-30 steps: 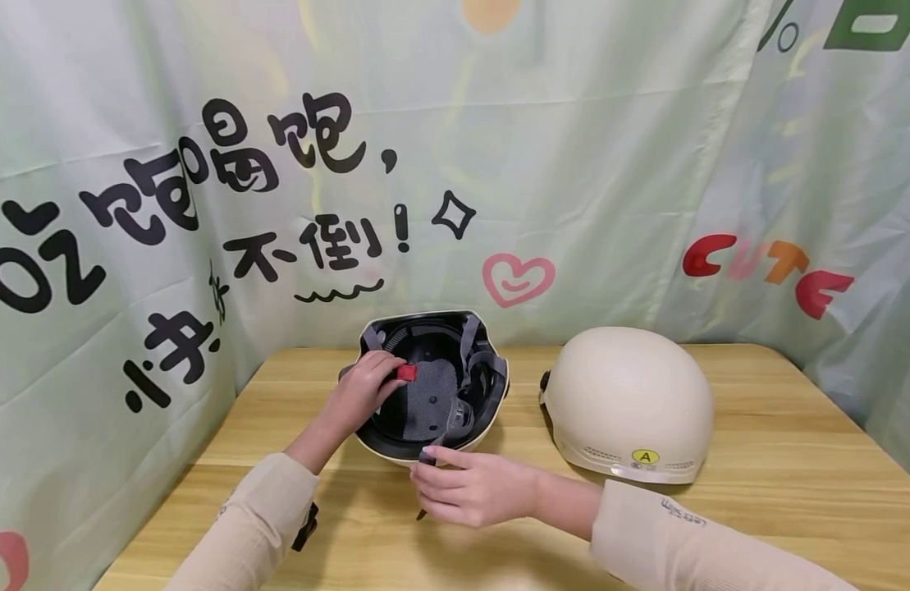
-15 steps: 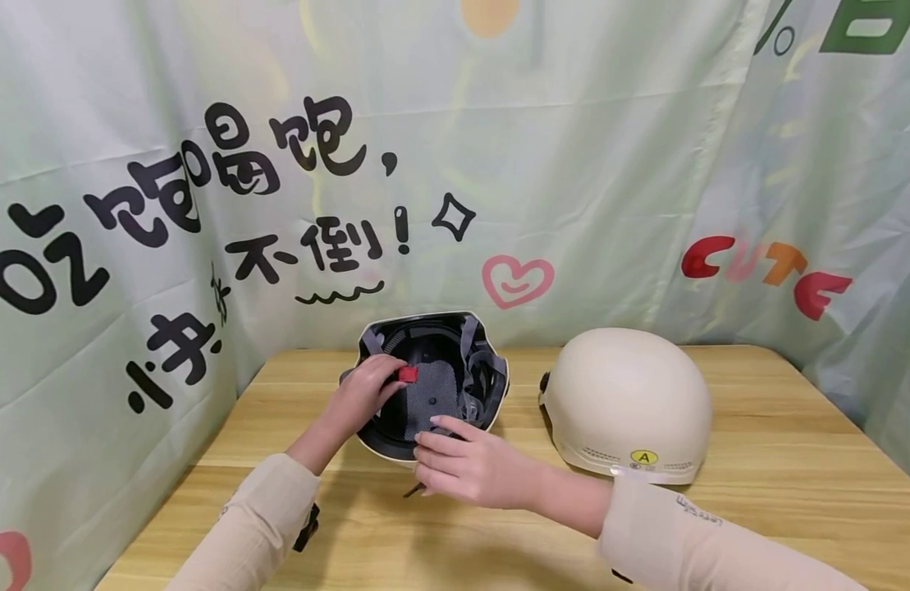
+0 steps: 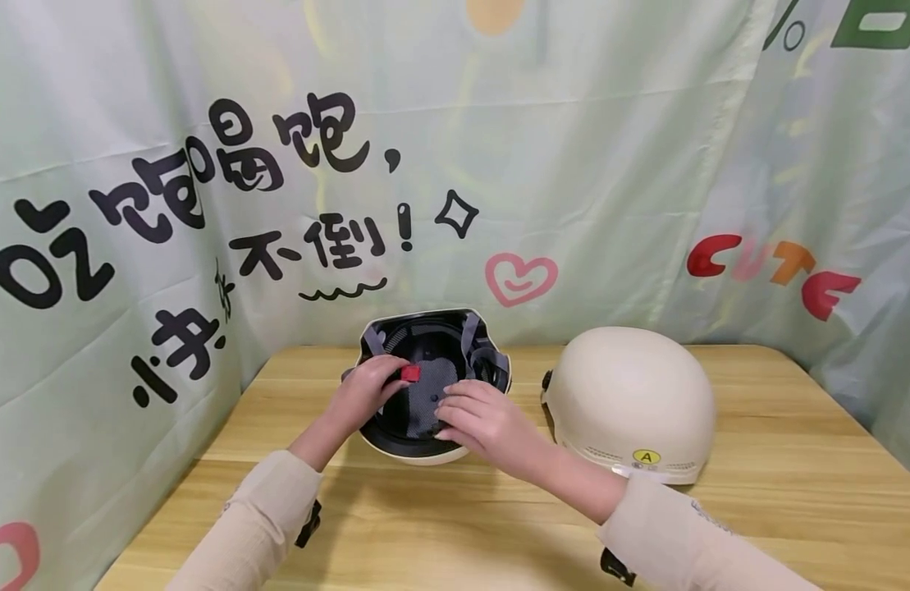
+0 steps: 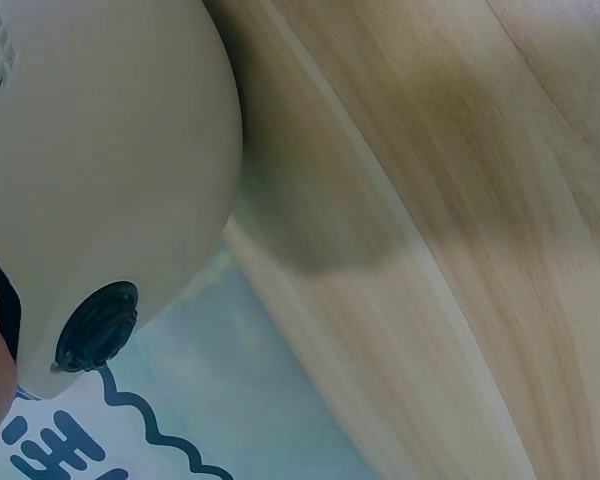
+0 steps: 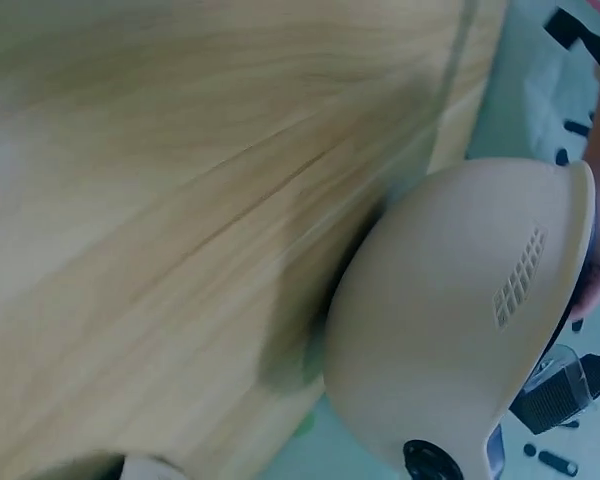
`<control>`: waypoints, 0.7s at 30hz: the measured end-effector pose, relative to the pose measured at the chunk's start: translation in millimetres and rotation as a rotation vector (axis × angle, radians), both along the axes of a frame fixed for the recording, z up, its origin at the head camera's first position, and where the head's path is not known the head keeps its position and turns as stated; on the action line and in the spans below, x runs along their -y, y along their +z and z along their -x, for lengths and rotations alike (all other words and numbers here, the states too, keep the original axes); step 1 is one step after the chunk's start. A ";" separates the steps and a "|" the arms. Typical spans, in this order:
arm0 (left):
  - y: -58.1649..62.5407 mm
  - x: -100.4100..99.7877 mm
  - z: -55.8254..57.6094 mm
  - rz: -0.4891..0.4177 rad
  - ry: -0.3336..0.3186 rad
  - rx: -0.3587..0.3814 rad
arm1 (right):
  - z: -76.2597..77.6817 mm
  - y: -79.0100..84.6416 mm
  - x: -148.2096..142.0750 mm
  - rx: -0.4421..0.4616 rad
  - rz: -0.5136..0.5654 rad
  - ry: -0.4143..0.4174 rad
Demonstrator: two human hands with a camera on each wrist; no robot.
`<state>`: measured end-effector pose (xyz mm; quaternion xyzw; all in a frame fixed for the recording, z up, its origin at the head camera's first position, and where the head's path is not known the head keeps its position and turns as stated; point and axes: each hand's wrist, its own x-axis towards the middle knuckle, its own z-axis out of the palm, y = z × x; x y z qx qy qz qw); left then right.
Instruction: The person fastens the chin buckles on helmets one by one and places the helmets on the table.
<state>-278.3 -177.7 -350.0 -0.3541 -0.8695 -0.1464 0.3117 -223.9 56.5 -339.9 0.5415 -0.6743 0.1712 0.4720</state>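
An upturned cream helmet [image 3: 419, 458] lies on the table with its black and grey padded inside facing me. At its left side, my left hand [image 3: 360, 389] pinches a red buckle [image 3: 410, 373] over the opening. My right hand [image 3: 491, 427] reaches over the right rim, fingers bent around the black chin strap, most of which they hide in the head view. A clear plastic piece and a dark pad on that chin strap [image 5: 552, 398] show beside the rim in the right wrist view. The left wrist view has the helmet's outer shell [image 4: 130, 170] and a black round fitting.
A second cream helmet [image 3: 635, 402] with a yellow "A" sticker stands dome up, right of my right hand. Both sit on a wooden table [image 3: 395, 533]. Printed cloth [image 3: 610, 180] hangs close behind the far table edge.
My right hand has moved up and away from me, from the helmet's near rim to over its right side, taking the strap end along. The left hand stays on the red buckle.
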 end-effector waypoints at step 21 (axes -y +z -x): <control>4.1 0.6 -1.9 0.020 0.024 0.056 | 19.3 15.4 12.0 0.675 0.231 -0.115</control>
